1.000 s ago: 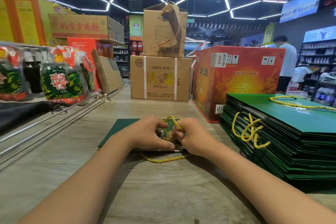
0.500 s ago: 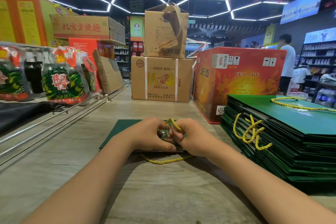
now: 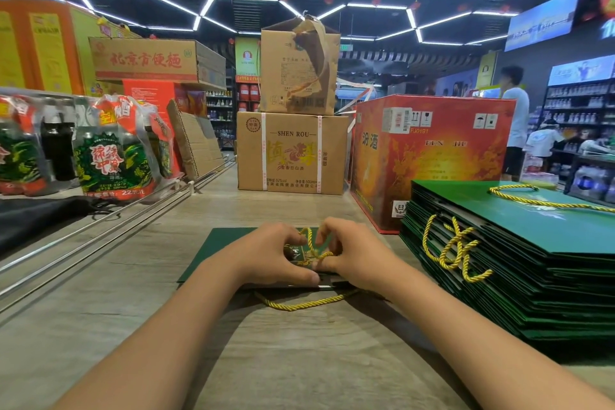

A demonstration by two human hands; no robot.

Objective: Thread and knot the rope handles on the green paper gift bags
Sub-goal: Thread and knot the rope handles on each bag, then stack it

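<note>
I see the yellow rope handle (image 3: 311, 245) pinched between my two hands, its end sticking up between the fingertips while a loop of it hangs out below the wrists. My left hand (image 3: 269, 255) curls onto the rope, thumb pressed along the near edge of the flat green gift bag (image 3: 229, 243) under both hands. My right hand (image 3: 356, 251) grips the rope from the other side. Right of my right hand sits a stack of green bags (image 3: 519, 263); beyond both hands stands a cardboard box (image 3: 291, 151).

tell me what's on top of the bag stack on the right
A yellow rope handle lies on the top bag of the stack. The bags beneath show only their edges; their faces are covered.
</note>
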